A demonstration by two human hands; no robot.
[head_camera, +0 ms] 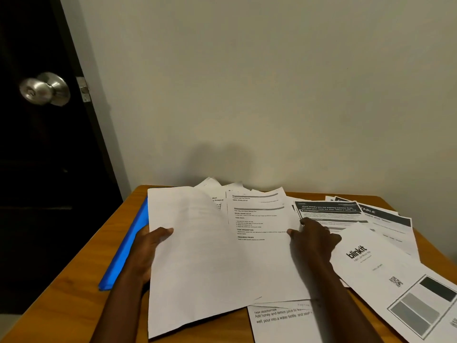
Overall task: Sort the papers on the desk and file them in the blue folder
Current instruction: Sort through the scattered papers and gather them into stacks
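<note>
**Sorting barely begun, nothing yet seen in the folder**

The job looks to be at its early, gathering stage. The blue folder (pixel 123 248) lies at 9 o'clock on the tabletop (pixel 81 298). Its right side is covered by overlapping sheets, so whether it is open or closed cannot be told. No paper can be seen tucked inside it.

The left hand (pixel 150 246) holds a blank sheet (pixel 197 263) by its left edge. The thumb is clamped on top, and the other fingers are out of sight beneath the paper. That sheet is lifted and curling over the middle of the tabletop, and its edge overlaps the folder.

The right hand (pixel 314 240) rests on the spread at about 3 o'clock from the blank sheet. Its fingers (pixel 308 223) are relaxed and laid over the right edge of a printed sheet (pixel 257 226). It grips nothing and seems only to steady or feel for the next page.

Plenty is left to do, to judge by how the papers lie:

- Dark-banded sheets (pixel 329 211) fan out at 1 to 2 o'clock.
- A blinkit sheet (pixel 366 258) sits askew at 4 o'clock, overlapping others.
- A honey-and-lemon sheet (pixel 279 320) pokes out at 6 o'clock from under the central pile.
- More pages are bunched against the wall at 12 o'clock.

None of these are squared into a stack. Still ahead are collecting the scattered sheets, ordering and aligning them, uncovering the folder, and slipping the stack in.
</note>
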